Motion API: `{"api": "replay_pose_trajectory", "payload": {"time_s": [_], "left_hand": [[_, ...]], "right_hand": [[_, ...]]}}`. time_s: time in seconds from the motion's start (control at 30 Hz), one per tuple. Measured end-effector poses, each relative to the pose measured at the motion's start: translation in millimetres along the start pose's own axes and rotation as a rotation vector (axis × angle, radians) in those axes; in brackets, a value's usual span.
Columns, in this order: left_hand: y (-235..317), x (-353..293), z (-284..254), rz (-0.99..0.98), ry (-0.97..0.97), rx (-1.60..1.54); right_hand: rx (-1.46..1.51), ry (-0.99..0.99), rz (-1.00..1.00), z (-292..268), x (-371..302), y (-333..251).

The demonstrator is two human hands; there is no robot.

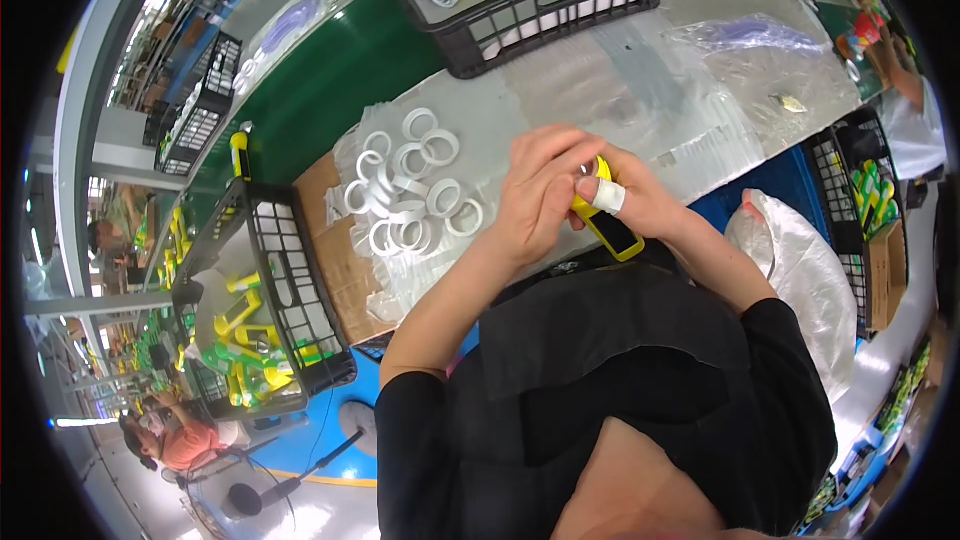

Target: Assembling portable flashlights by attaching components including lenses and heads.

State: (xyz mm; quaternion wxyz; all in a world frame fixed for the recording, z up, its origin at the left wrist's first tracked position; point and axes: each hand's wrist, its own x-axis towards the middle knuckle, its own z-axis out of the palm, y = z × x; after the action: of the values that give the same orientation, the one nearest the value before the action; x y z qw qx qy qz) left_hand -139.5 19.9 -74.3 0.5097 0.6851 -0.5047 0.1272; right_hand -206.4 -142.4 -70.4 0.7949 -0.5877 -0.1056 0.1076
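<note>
**Holding a flashlight slantwise before the torso**

Grips one yellow-and-black flashlight [613,227] in closed fingers of the right hand [637,187], just in front of the torso, by the near edge of the table [560,90]. Slants along its long axis from upper left to lower right, with the black-panelled end toward the body. Bends the fingers of the left hand [535,190] over the upper end, hiding it; cannot tell whether gripping or only touching there.

Can count over a dozen white rings [443,197] heaped left of the hands, too overlapped for an exact tally. Also counts three nearby black crates [465,62], ahead, left and right, all holding flashlights. Shows one plastic bag [755,35] and one small packet [790,102] on the table, farther right. Finds one white sack [805,270] between right arm and right crate, standing in the way.
</note>
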Motion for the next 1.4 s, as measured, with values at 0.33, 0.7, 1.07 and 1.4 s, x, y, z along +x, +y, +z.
{"api": "replay_pose_trajectory", "payload": {"time_s": [0.33, 0.7, 1.07, 1.4], "left_hand": [[-25.9, 6.9, -29.3, 0.035, 0.02, 0.052], [-26.3, 16.9, -55.8, -0.033, -0.125, 0.108], [-31.7, 14.0, -42.2, 0.025, -0.095, 0.05], [-31.3, 11.4, -48.6, -0.037, 0.175, 0.187]], "right_hand": [[0.15, 0.026, -0.029, 5.4, 44.4, 10.0], [0.048, -0.051, -0.087, 5.4, 64.1, 5.4], [0.054, -0.093, -0.088, 5.7, 60.7, 14.9], [0.01, -0.053, -0.075, -1.5, 75.3, 24.0]]}}
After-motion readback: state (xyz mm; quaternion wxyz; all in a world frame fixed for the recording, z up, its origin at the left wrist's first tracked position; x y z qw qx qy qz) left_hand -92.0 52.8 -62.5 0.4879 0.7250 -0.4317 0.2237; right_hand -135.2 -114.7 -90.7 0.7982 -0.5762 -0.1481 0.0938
